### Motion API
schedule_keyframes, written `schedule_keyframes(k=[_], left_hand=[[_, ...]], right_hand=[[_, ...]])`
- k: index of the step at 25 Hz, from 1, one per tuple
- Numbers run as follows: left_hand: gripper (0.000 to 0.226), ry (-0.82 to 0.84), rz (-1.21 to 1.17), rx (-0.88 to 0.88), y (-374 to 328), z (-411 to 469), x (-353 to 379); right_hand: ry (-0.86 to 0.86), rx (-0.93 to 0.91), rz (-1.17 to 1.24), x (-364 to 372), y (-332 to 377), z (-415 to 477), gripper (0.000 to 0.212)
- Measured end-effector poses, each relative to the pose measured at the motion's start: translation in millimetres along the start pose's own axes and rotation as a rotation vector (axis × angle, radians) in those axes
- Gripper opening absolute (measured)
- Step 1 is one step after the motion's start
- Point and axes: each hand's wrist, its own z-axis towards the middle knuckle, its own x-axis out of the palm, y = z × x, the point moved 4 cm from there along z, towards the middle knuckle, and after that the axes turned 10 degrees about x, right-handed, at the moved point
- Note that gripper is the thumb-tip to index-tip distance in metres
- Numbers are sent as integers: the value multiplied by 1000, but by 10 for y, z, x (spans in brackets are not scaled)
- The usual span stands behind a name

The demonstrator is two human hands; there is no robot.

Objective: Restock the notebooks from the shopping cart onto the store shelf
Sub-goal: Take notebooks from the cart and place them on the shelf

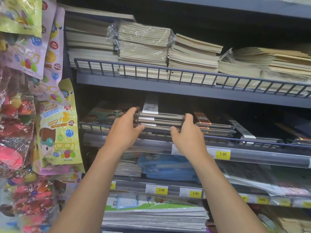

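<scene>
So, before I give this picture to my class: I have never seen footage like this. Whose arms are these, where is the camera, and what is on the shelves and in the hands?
There is no machine here. A person wears a camera on the head, so you look forward and down along their own bare arms. The left hand and right hand grip the two ends of a stack of dark notebooks at the wire rail of the middle shelf. Above lie piles of pale notebooks. Yellow price tags line the shelf edges. Bright toy packets hang at the left. No shopping cart is in view.
</scene>
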Motion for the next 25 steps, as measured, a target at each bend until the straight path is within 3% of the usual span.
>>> schedule_keyframes(k=[11, 20, 25], left_hand=[[60, -80, 118, 44, -72, -7, 46], [62, -113, 84, 59, -182, -110, 41], [51, -131, 85, 51, -121, -65, -12]], right_hand=[[55, -24, -159, -18, 14, 51, 70], [25, -31, -62, -51, -83, 54, 65], [-52, -81, -107, 25, -70, -3, 55]])
